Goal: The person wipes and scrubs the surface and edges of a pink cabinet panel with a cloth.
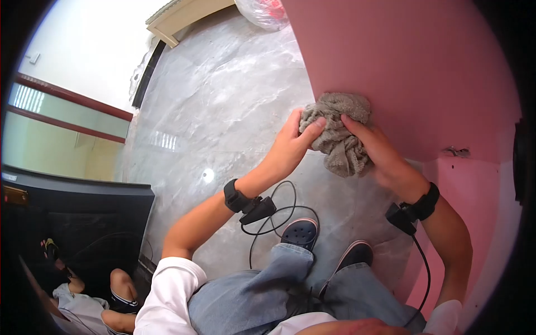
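Observation:
A crumpled grey-brown cloth [341,131] is bunched up between my two hands, in front of me and above the floor. My left hand [296,138] grips its left side, with the thumb lying over the folds. On the right, my right hand [377,148] holds the other side, its thumb pressed on top of the cloth. The fingers of both hands are mostly hidden behind the cloth. Black straps with small devices and cables sit around both of my wrists.
A pink panel [413,72] rises close by on the right. Grey marbled floor [223,89] lies below, with a loose black cable [287,207] near my shoes. At left stands a dark glossy panel [84,218], by another person [84,301]. A plastic bag [265,12] lies at the top.

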{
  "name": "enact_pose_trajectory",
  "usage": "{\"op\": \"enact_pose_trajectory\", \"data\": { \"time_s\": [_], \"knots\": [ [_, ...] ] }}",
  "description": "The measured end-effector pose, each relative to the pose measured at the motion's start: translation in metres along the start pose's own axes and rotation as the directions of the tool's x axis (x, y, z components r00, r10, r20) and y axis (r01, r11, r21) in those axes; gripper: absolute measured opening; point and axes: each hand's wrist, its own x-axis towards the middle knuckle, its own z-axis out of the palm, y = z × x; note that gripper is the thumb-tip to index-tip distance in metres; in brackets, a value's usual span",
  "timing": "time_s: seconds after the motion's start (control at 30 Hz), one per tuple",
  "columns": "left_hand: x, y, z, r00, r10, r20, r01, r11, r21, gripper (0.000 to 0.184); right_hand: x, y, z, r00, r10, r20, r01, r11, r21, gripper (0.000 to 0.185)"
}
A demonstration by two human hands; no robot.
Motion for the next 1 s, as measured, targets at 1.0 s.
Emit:
{"op": "enact_pose_trajectory", "data": {
  "time_s": [1.0],
  "knots": [
    [0.038, 0.025, -0.008, 0.999, 0.041, -0.021, -0.041, 0.999, -0.014, 0.053, 0.020, -0.007, 0.012, 0.916, -0.398, -0.050, 0.382, 0.903, -0.199, 0.049]
  ]
}}
